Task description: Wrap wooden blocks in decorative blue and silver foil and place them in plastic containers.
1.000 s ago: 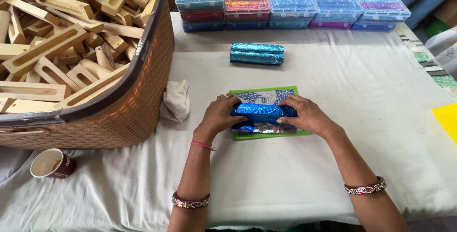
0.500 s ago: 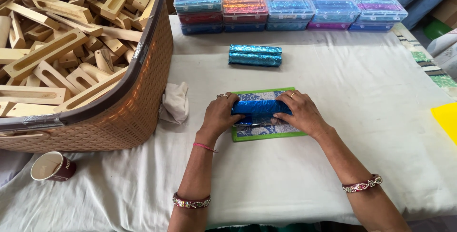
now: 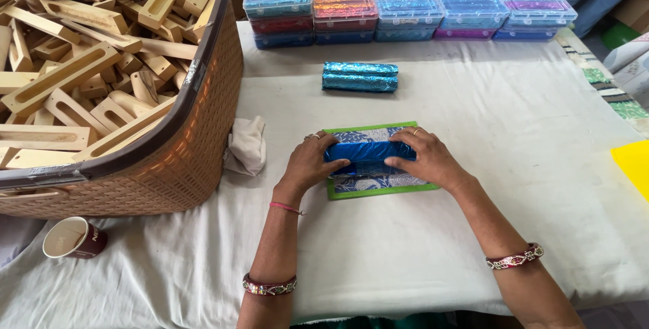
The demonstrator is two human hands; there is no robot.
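Observation:
A blue foil-wrapped block point(image 3: 368, 154) lies across a green board with a patterned blue-and-white sheet point(image 3: 378, 184) on the white cloth. My left hand point(image 3: 311, 161) grips its left end and my right hand point(image 3: 424, 157) grips its right end, fingers curled over the top. Two finished blue foil-wrapped blocks point(image 3: 359, 77) lie side by side farther back on the table.
A large woven basket point(image 3: 182, 160) full of pale wooden blocks stands at the left. A crumpled white rag point(image 3: 247, 145) lies beside it. Clear boxes of coloured foil point(image 3: 405, 13) line the far edge. A paper cup point(image 3: 67, 238) sits front left. A yellow sheet point(image 3: 634, 165) lies right.
Both hands have rolled the blue block a little farther back over the patterned sheet, so more of the sheet shows in front of it.

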